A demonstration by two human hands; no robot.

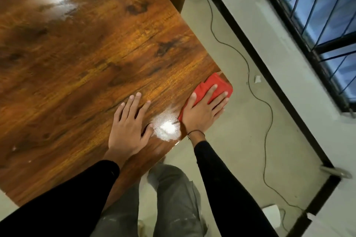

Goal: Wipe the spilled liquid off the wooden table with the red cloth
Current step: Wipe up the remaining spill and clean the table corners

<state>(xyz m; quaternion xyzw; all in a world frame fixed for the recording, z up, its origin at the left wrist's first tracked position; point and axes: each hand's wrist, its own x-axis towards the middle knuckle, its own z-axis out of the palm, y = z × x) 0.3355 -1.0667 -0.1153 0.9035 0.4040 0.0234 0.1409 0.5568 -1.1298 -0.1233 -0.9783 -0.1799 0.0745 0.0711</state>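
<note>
bare tabletop (77,54) ahead — open, unobstructed

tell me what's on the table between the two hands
In the head view, a shiny wet patch lies on the wooden table between the left hand and right hand.

A red cloth (211,87) lies at the corner of the glossy amber-brown, dark-knotted wood-grain bench (86,54); sleeves (227,184) black, trousers (173,198) grey.
</note>
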